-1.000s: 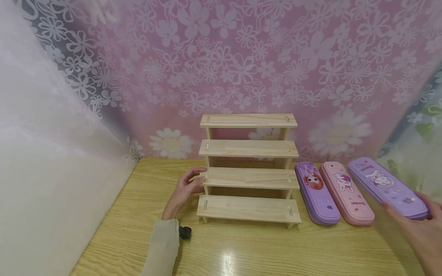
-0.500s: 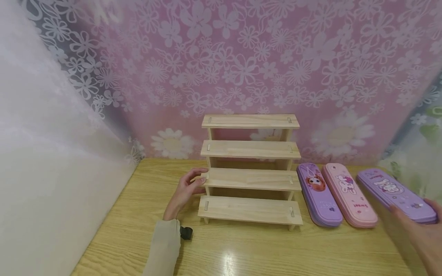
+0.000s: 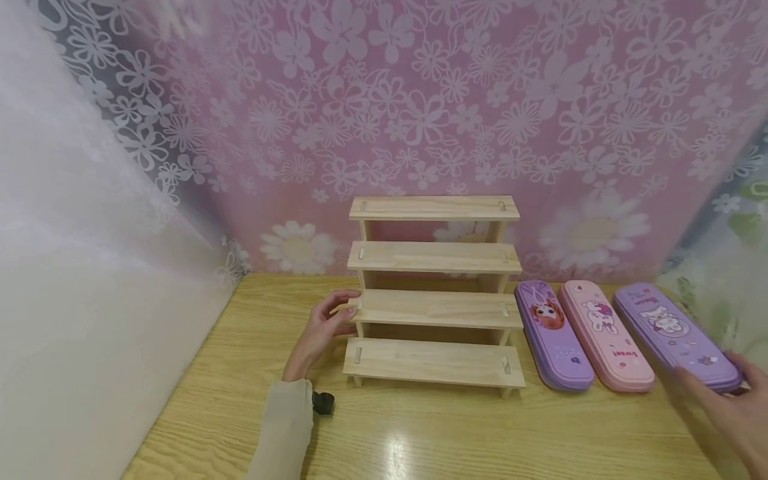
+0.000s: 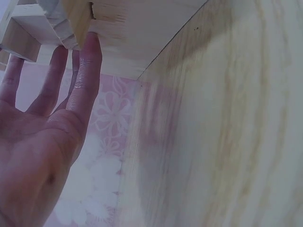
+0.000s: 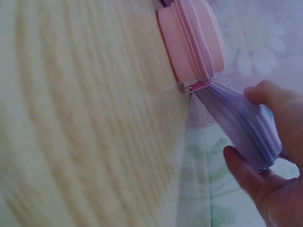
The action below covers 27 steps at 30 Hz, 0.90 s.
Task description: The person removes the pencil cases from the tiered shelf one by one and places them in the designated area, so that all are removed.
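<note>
A four-tiered stepped wooden display stand stands on the table. My left hand holds the left end of its second step from the bottom; the left wrist view shows the fingers against the board. At the right, my right hand grips the near end of a purple pencil case, thumb on one side and fingers on the other. In the right wrist view, that case slants, its near end off the table. Left of it lie a pink pencil case and another purple pencil case.
The wooden table meets a flowered pink curtain behind the stand. A white sheet hangs at the left and a leaf-patterned one at the right. A black wrist strap is by the left cuff.
The right hand has lowered the purple pencil case and brought it closer beside the pink one. The left hand keeps its place on the stand.
</note>
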Motion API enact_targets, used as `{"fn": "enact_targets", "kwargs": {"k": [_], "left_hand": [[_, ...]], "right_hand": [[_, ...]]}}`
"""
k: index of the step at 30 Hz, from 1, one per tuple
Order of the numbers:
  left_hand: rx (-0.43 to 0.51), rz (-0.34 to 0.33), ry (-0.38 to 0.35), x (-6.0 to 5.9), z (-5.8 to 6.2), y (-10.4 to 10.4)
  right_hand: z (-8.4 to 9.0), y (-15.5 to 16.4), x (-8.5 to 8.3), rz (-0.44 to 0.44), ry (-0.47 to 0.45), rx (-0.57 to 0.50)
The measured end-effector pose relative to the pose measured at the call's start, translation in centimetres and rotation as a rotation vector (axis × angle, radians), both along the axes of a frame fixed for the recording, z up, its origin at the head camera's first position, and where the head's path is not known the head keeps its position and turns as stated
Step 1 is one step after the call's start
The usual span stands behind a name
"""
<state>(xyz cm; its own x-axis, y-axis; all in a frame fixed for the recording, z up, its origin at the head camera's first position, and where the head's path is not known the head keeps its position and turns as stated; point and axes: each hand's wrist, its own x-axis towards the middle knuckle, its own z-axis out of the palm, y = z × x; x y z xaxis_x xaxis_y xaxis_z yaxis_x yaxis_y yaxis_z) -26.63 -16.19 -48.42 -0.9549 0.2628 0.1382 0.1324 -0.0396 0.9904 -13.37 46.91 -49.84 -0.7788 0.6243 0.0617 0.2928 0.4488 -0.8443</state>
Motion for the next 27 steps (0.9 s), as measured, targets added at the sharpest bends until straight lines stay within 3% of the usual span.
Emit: {"fn": "enact_targets", "kwargs": {"k": [7, 17, 23, 27], "left_hand": [[-0.002, 0.007, -0.004, 0.2, 0.2, 0.0], [-0.012, 0.004, -0.001, 0.2, 0.2, -0.1], [-0.086, 0.033, 0.030, 1.4, 0.6, 0.2], [-0.206, 0.119, 0.121, 2.6, 0.7, 0.6]], "right_hand": [[0.1, 0.6, -0.1, 0.076, -0.077, 0.198], [-0.9, 2.1, -1.1, 0.089, -0.238, 0.247], [-1.0, 2.1, -0.9, 0.108, -0.265, 0.244], [-0.2, 0.8, -0.2, 0.151, -0.188, 0.384]]}}
